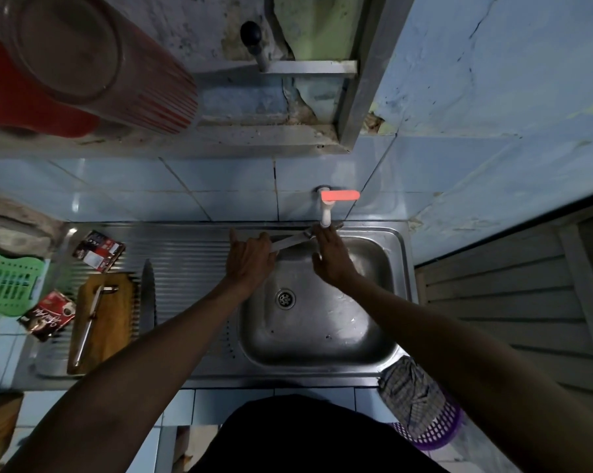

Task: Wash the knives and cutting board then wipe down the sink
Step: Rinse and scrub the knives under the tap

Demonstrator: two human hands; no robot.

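My left hand (250,257) grips the handle of a knife (290,242) whose blade points right, under the white tap (325,213) with the orange lever. My right hand (332,257) rests on the blade near its tip, over the steel sink basin (322,339). On the drainboard to the left lies a wooden cutting board (107,322) with a slim metal knife (88,322) on top. A large dark-bladed knife (148,295) lies beside the board's right edge.
Two sachet packets (98,250) (47,315) lie on the drainboard. A green plastic basket (8,285) sits at far left. A checked cloth (407,387) hangs over a purple basket (438,428) at the sink's front right corner. A red container (83,63) stands on the ledge above.
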